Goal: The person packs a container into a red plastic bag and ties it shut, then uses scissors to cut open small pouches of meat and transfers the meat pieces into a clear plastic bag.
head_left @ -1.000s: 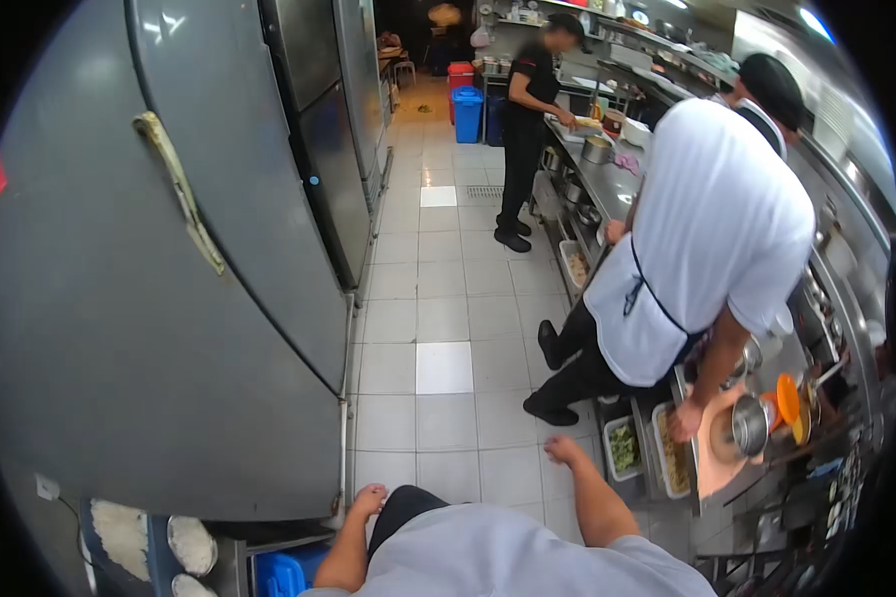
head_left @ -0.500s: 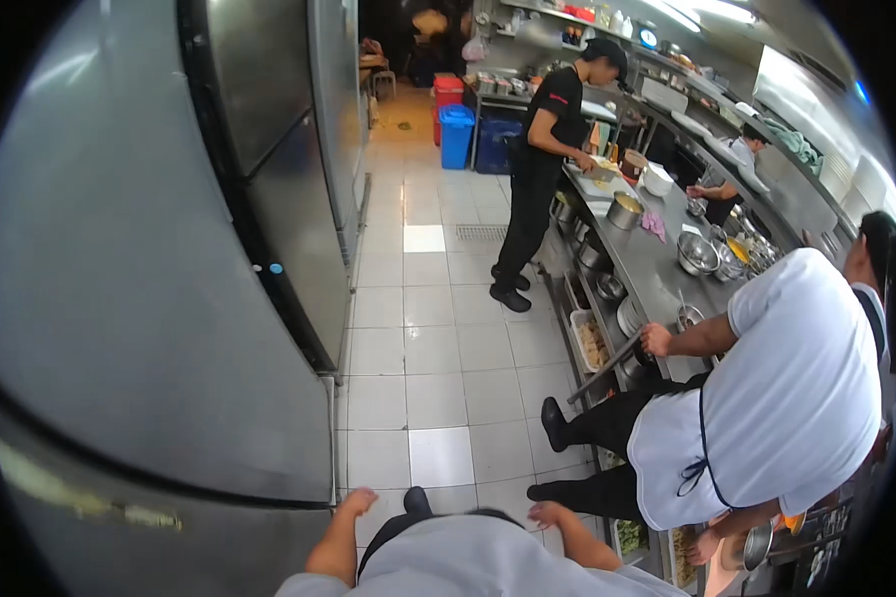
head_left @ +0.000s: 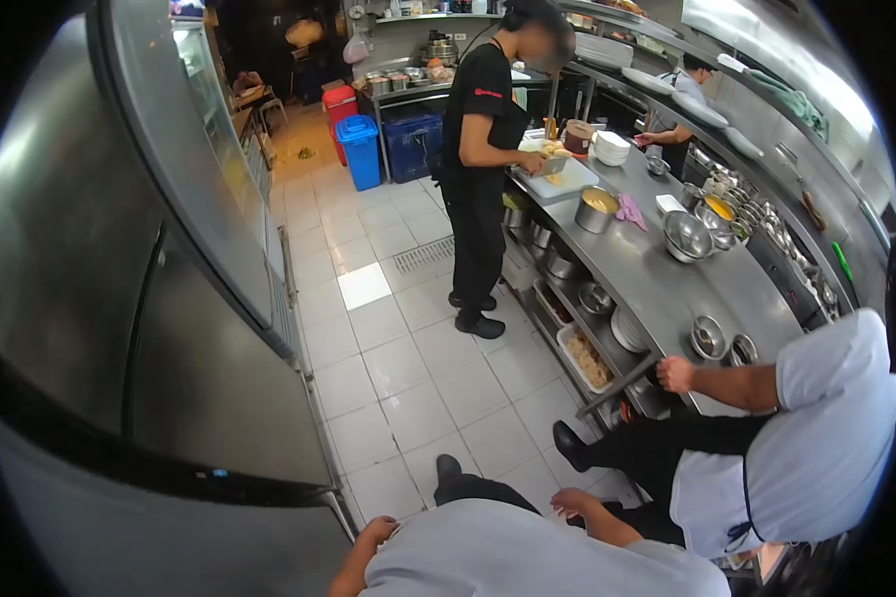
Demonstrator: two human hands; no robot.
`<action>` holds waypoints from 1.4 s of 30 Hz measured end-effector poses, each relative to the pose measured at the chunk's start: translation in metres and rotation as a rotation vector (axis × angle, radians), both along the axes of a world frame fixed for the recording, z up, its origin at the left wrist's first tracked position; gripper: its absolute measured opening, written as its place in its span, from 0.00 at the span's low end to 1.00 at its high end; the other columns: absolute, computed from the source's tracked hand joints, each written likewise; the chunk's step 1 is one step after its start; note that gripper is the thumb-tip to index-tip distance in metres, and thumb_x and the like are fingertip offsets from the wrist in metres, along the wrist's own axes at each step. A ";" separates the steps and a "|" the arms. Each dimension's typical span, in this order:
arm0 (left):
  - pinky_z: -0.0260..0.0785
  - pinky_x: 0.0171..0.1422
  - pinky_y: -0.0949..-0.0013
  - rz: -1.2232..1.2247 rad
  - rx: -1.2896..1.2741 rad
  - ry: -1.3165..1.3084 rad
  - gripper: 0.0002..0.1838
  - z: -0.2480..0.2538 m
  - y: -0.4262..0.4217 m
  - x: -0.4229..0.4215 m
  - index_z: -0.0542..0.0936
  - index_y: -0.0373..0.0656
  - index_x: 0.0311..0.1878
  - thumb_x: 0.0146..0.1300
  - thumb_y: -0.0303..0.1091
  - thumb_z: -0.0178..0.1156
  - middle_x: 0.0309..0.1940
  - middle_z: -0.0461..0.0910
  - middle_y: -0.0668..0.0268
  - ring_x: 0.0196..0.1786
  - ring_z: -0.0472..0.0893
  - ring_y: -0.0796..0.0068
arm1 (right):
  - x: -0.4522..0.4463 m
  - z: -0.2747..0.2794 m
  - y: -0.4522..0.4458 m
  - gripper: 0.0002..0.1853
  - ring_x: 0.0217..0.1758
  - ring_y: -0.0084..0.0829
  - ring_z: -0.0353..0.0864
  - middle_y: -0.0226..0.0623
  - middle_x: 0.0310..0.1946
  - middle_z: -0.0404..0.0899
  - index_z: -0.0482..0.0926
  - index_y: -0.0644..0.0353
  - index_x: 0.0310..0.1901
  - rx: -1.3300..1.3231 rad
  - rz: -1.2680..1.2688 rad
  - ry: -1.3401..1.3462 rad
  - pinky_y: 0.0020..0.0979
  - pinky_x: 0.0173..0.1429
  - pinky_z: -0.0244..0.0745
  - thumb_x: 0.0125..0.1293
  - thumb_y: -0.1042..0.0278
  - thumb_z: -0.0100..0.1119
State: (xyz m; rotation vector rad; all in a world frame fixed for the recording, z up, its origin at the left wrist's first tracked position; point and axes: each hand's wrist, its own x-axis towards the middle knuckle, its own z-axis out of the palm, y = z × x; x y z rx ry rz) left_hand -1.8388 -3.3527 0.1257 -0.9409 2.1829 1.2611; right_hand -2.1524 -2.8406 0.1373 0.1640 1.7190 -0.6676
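Your left hand [head_left: 376, 532] is beside the left of your grey shirt [head_left: 528, 557]; whether its fingers are apart, together or clamped on the fabric cannot be told. Your right hand [head_left: 573, 502] is in front of the shirt, toward its right, with the fingers bent; whether the fingertips meet cannot be told. The shirt fills the bottom centre of the view. Your dark shoe [head_left: 448, 466] is on the tiled floor [head_left: 393, 363].

To your left is a metal refrigerator [head_left: 224, 348]. To your right, a person in white [head_left: 816, 428] has one fist at the near end of the steel counter [head_left: 632, 269]. A small metal bowl [head_left: 708, 336] sits on the counter near that arm. A tray of food [head_left: 585, 360] is on the lower shelf.

Further along, a metal pot [head_left: 596, 211] sits just beside a pink cloth [head_left: 629, 212]. Beyond them, a person in black [head_left: 480, 149] holds a knife [head_left: 553, 167] above a white cutting board [head_left: 577, 181]. Past that person are a blue bin [head_left: 358, 152] and a red bin [head_left: 338, 107].
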 end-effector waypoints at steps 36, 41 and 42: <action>0.73 0.29 0.66 0.295 0.359 -0.038 0.24 0.003 -0.845 -0.760 0.77 0.45 0.62 0.67 0.45 0.65 0.40 0.82 0.65 0.32 0.81 0.69 | -0.578 0.041 -0.711 0.14 0.25 0.27 0.81 0.31 0.27 0.82 0.82 0.55 0.39 0.204 -0.260 0.045 0.34 0.28 0.77 0.69 0.52 0.60; 0.75 0.32 0.63 0.033 0.302 -0.152 0.23 0.027 -0.936 -0.878 0.76 0.47 0.61 0.67 0.47 0.66 0.40 0.82 0.65 0.35 0.82 0.66 | -0.738 -0.030 -0.846 0.15 0.24 0.29 0.81 0.31 0.24 0.81 0.82 0.54 0.31 0.005 -0.018 0.169 0.37 0.27 0.76 0.69 0.52 0.60; 0.74 0.32 0.64 0.078 0.290 -0.144 0.23 0.039 -0.958 -0.905 0.77 0.47 0.61 0.67 0.46 0.65 0.41 0.82 0.65 0.34 0.81 0.68 | -0.780 -0.047 -0.878 0.16 0.21 0.31 0.79 0.31 0.23 0.81 0.82 0.55 0.30 -0.117 0.121 0.330 0.42 0.24 0.76 0.69 0.52 0.60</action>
